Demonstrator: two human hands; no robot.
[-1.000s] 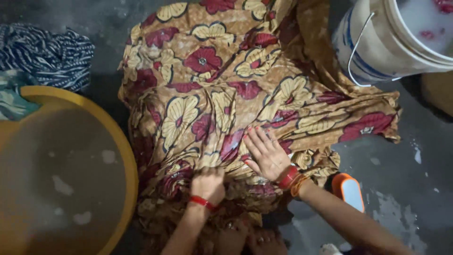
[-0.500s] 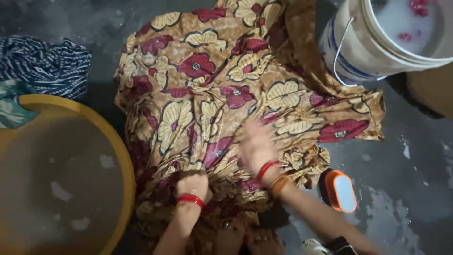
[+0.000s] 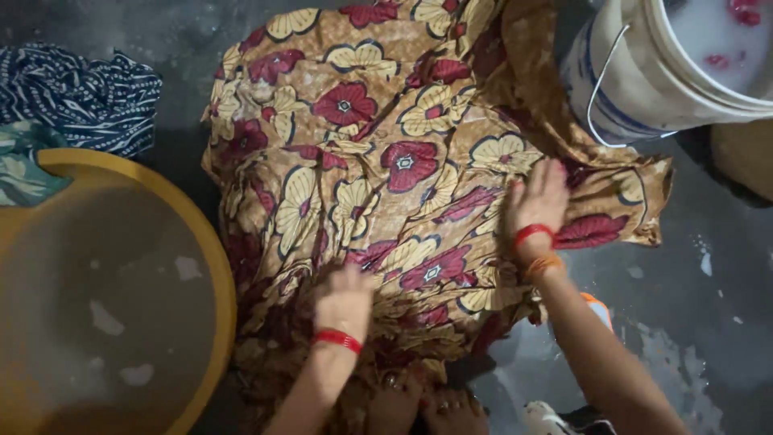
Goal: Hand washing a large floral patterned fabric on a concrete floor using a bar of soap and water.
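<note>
Partly blurred, both hands (image 3: 346,302) (image 3: 538,197) press the floral cloth (image 3: 386,161).

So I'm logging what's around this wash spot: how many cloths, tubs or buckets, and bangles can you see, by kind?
Cloths: 3 (floral cloth under both hands, striped dark blue cloth, greenish cloth)
Water vessels: 2 (yellow basin, white bucket)
Wrist bangles: 3 (red on left hand; red and orange on right hand)
Total: 8

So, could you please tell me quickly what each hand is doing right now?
Left hand: pressed on the wet brown floral cloth; whether it grips cannot be told.
Right hand: open, flat on that cloth.
</note>
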